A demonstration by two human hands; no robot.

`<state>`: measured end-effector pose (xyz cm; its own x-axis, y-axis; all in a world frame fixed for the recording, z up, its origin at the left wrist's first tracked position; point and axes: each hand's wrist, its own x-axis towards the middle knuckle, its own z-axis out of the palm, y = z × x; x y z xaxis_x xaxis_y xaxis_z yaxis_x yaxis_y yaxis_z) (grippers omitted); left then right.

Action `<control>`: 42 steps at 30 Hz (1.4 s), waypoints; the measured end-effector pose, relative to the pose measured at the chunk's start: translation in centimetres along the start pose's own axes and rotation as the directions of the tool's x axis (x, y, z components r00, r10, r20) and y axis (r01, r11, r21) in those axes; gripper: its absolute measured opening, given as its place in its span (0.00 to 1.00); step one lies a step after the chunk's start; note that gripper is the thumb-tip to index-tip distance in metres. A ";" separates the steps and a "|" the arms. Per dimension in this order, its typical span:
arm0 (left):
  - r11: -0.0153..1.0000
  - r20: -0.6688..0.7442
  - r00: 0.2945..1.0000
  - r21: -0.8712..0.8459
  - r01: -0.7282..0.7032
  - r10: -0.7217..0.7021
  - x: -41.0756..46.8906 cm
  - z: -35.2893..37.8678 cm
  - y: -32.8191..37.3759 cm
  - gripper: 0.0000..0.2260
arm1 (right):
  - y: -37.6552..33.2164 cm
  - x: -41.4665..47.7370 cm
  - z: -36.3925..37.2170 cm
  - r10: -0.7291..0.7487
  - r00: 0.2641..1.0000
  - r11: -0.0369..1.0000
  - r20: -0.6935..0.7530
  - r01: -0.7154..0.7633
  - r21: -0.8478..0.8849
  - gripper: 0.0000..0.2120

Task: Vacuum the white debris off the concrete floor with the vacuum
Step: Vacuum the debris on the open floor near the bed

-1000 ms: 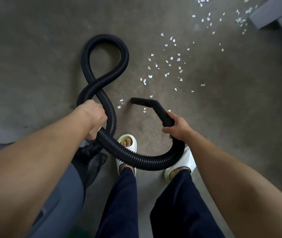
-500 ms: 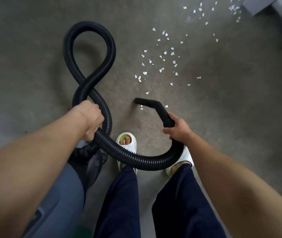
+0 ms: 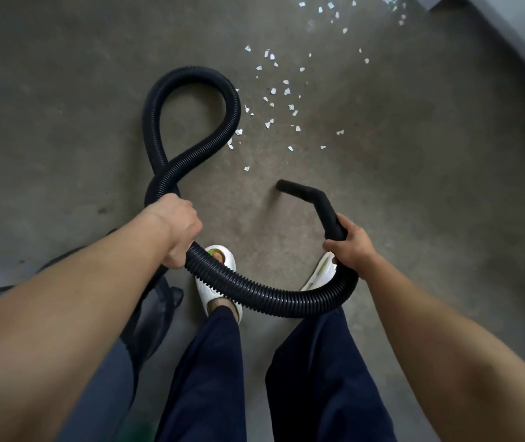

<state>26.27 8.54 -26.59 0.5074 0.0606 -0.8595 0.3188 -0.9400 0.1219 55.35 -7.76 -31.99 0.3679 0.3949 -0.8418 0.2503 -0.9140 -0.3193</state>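
The left hand (image 3: 176,231) grips the ribbed hose (image 3: 254,290), which loops on the floor (image 3: 63,122) ahead. The right hand (image 3: 352,250) grips the nozzle (image 3: 310,197), its tip just short of the white debris (image 3: 281,100) scattered beyond

Grey concrete floor (image 3: 63,90), seen from above. Surface mottled, with darker blotches and fine speckling; tone browner near the middle. A small dark stain (image 3: 102,210) lies left of centre. A paler, smooth grey ledge (image 3: 522,30) crosses the upper right corner on a diagonal, its edge meeting the floor in a band of shadow. Lighting soft and even; shadows faint, without sharp outlines.
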 end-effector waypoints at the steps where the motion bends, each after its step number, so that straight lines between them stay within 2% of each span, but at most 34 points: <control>1: 1.000 -0.007 1.000 -0.006 -0.001 0.001 0.3 -0.6 0.2 0.06 | 0.5 -0.1 -0.7 0.023 0.999 0.999 -0.023 -0.022 0.034 0.27; 6: 1.000 -0.043 0.999 -0.012 0.024 -0.025 1.1 -2.7 0.6 0.06 | 2.3 -0.3 -2.7 0.093 0.993 0.989 -0.075 -0.084 0.120 0.24; 15: 0.997 0.031 0.998 0.061 0.046 -0.048 -0.9 -2.4 -2.5 0.10 | -2.9 2.6 1.0 -0.129 0.989 0.991 0.077 0.126 0.037 0.34; 21: 0.998 0.090 0.994 0.040 0.058 -0.061 -2.1 -1.5 -5.1 0.11 | -7.0 5.1 3.5 -0.203 0.974 0.978 0.103 0.207 -0.028 0.30; 24: 0.998 0.062 0.996 0.024 0.060 -0.062 -2.3 -1.0 -6.1 0.09 | -8.6 5.8 3.8 -0.210 0.974 0.976 0.087 0.214 -0.036 0.28; 29: 0.998 0.041 0.997 0.012 0.067 -0.068 -2.6 -0.5 -7.6 0.08 | -11.4 6.2 4.2 -0.246 0.966 0.967 0.084 0.251 -0.047 0.30; 33: 0.998 0.017 0.998 -0.034 0.055 -0.055 -3.0 -0.5 -8.6 0.09 | -11.7 5.8 3.7 -0.195 0.981 0.981 0.021 0.195 0.007 0.29; 38: 0.997 -0.016 0.999 -0.073 0.029 -0.030 -2.7 -3.1 -8.5 0.07 | -8.4 4.2 0.5 -0.032 0.994 0.988 -0.107 0.047 0.144 0.23; 42: 0.998 -0.045 0.999 -0.056 -0.031 0.028 -1.4 -5.9 -6.7 0.04 | -5.7 3.2 -2.2 0.044 0.995 0.977 -0.088 -0.024 0.211 0.25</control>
<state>28.20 16.73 -23.26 0.5517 0.0489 -0.8326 0.3477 -0.9209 0.1763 57.04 -1.09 -31.92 0.4561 0.3614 -0.8132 0.0472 -0.9224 -0.3835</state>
